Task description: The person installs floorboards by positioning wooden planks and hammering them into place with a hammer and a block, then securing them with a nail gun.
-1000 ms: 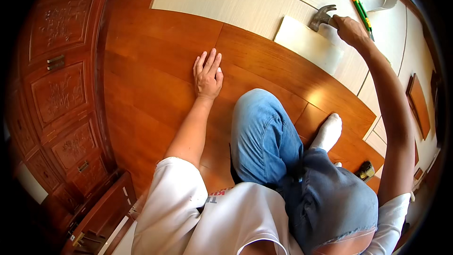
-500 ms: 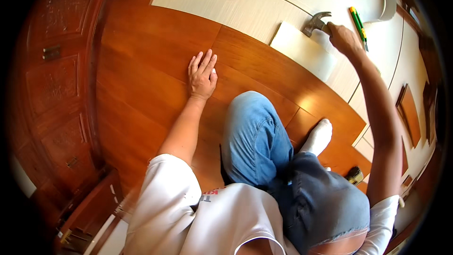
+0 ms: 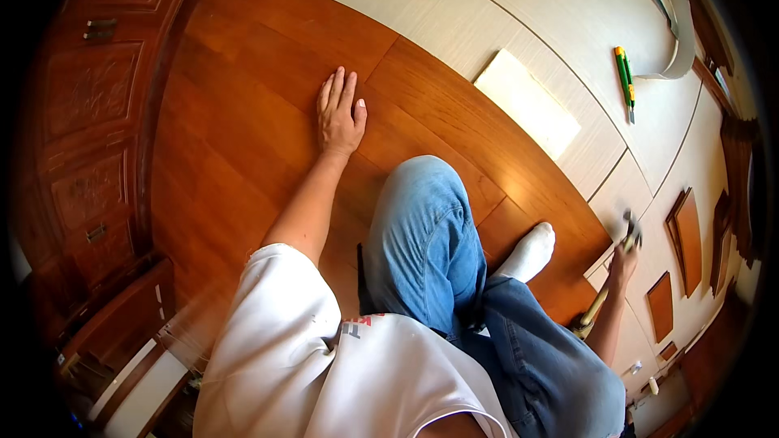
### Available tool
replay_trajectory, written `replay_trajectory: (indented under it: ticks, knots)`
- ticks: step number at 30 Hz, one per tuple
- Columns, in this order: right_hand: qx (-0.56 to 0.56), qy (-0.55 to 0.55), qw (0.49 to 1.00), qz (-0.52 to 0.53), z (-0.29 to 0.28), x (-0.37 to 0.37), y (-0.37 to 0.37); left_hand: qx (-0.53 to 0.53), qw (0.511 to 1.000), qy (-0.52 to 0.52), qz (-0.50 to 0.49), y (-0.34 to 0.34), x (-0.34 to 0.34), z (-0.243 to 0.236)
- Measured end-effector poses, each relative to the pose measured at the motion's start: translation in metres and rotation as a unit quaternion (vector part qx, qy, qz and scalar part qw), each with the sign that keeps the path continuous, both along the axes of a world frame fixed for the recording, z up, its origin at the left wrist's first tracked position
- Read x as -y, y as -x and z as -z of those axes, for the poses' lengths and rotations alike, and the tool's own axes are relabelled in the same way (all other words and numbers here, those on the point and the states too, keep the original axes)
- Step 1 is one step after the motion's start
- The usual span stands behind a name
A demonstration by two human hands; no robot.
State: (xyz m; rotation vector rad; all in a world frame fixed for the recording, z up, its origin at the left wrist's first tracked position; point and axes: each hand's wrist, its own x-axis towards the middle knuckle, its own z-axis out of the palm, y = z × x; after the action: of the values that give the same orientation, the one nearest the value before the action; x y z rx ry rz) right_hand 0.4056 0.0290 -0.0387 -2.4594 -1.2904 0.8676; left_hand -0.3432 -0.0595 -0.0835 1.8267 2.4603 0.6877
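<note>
We see the two hands well apart: the left hand (image 3: 341,123) lies flat and outstretched on the reddish-brown floorboards (image 3: 243,154); at right, beyond the boards' edge, the right hand (image 3: 623,266) is closed around a hammer (image 3: 634,235), slightly blurred; farther off, on the pale surface (image 3: 552,0), we note a green-and-yellow utility knife (image 3: 625,81) near a curved strip (image 3: 679,45)

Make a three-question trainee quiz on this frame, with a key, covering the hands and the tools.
1. Which hand holds the hammer?
2. True or false: the left hand is curled around a tool.
3. Where does the green utility knife lie: a) on the person's knee, b) on the pale boards, c) on the cabinet?

Key:
1. The right hand.
2. False; it lies open on the brown planks.
3. b
</note>
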Motion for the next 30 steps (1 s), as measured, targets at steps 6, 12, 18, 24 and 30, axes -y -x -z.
replay_trajectory:
  ticks: [6, 12, 18, 24, 30]
  knots:
    - [-0.016, 0.082, 0.992, 0.091, -0.015, 0.089, -0.040, -0.057, 0.996, 0.047, 0.047, -0.005, -0.005, -0.013]
    - [-0.061, 0.087, 0.992, 0.069, -0.016, 0.099, 0.001, -0.066, 0.996, 0.048, 0.042, 0.003, 0.000, -0.009]
    - [-0.036, 0.088, 0.993, 0.065, -0.015, 0.109, -0.006, -0.082, 0.994, 0.031, 0.058, 0.005, -0.007, -0.012]
    - [0.007, 0.116, 0.993, 0.032, -0.036, 0.082, 0.012, -0.039, 0.995, 0.009, 0.090, 0.018, 0.006, 0.013]
    - [0.008, 0.030, 0.998, 0.047, -0.037, 0.027, 0.001, -0.101, 0.988, 0.010, 0.114, 0.003, -0.015, 0.006]
